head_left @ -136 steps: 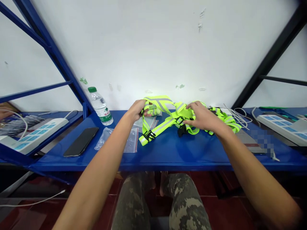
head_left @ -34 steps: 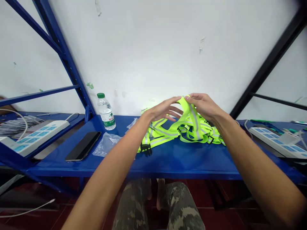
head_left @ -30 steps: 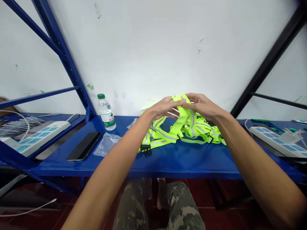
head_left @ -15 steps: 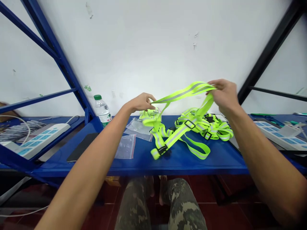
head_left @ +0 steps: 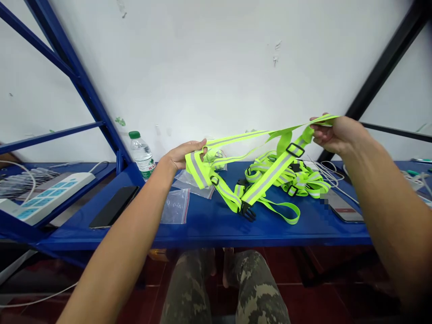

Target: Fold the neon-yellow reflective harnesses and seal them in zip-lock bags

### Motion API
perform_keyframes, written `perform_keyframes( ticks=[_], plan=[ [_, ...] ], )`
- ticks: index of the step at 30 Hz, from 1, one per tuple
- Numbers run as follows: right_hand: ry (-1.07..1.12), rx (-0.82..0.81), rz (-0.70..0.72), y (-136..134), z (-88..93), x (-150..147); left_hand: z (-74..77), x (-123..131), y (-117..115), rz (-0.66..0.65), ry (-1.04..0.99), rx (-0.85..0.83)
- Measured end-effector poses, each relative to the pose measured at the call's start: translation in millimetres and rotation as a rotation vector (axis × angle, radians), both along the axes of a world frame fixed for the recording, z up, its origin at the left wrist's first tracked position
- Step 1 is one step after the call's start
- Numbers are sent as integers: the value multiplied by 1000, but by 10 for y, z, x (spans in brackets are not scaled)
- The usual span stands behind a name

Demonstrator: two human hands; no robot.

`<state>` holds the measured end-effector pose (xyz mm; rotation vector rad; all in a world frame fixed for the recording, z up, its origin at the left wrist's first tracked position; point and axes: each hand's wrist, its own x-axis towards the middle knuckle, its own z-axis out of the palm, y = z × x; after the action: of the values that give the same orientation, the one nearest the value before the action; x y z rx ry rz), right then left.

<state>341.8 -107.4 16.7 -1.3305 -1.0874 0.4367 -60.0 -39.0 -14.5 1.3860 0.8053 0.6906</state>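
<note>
Down low, nearest to the camera, two knees in spotty green trousers point(head_left: 229, 288) sit under the front edge of a blue shelf point(head_left: 202, 227). Both bare arms reach out over that edge.

Near the front of the shelf, a black clip point(head_left: 248, 211) on the bright yellow harness point(head_left: 266, 173) touches the blue top. A loose loop of the harness lies just beside it.

A bit further out, the two hands are up in the air, well apart. The left hand point(head_left: 177, 156) pinches one wide end of the harness between thumb and fingers. The right hand point(head_left: 335, 134) is higher and pinches the other end, with its fingers curled close together. One long band runs almost straight between them, so this part looks pulled out and free of knots. The lower bands hang down in a V and rest on the shelf, so I think the harness is only half opened up.

Behind it, a heap of more yellow straps point(head_left: 303, 184) lies bunched up and not sorted.

To the left lie clear little bags point(head_left: 177, 207), a dark phone point(head_left: 114, 207) and a white plug board point(head_left: 50, 195). Further back a water bottle point(head_left: 141, 153) stands upright, near the white wall point(head_left: 209, 67).
</note>
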Motion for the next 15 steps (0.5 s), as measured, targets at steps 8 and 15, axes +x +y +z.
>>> perform_keyframes(
  ticks=[8, 15],
  plan=[
    [8, 404, -54, 203, 483, -298, 869, 301, -83, 354, -585, 391],
    [-261, 356, -1, 384, -95, -572, 949, 669, -208, 289, -423, 448]
  ],
)
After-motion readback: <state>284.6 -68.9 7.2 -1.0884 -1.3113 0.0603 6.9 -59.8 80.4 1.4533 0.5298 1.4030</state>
